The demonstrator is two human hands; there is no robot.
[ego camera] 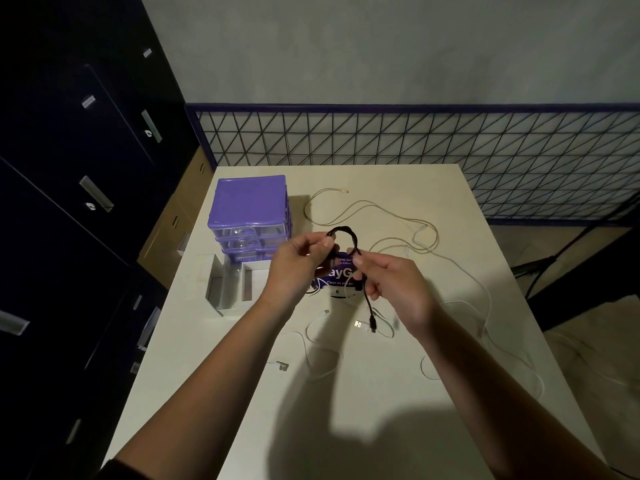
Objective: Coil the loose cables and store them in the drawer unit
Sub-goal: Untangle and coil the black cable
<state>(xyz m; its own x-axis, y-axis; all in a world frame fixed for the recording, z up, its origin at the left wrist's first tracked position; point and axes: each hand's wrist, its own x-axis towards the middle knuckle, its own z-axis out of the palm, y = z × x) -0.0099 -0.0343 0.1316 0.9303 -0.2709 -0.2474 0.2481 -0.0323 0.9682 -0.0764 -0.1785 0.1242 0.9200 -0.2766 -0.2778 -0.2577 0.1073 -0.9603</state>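
Observation:
I hold a black cable [343, 233] wound into a small coil above the white table [363, 393]. My left hand [298, 263] pinches the coil's left side. My right hand [389, 284] grips its right side, and the cable's tail with its plug [372, 322] hangs below. The purple drawer unit [250, 216] stands at the table's back left. One clear drawer [232, 289] is pulled out in front of it. Loose white cables [391, 216] sprawl across the table behind and to the right of my hands.
A purple-and-white label or puck [341, 275] lies under my hands. White USB plugs [358, 323] and another connector [281, 367] lie near the table's middle. Dark lockers [76, 202] stand on the left. A wire-mesh railing [450, 140] runs behind the table.

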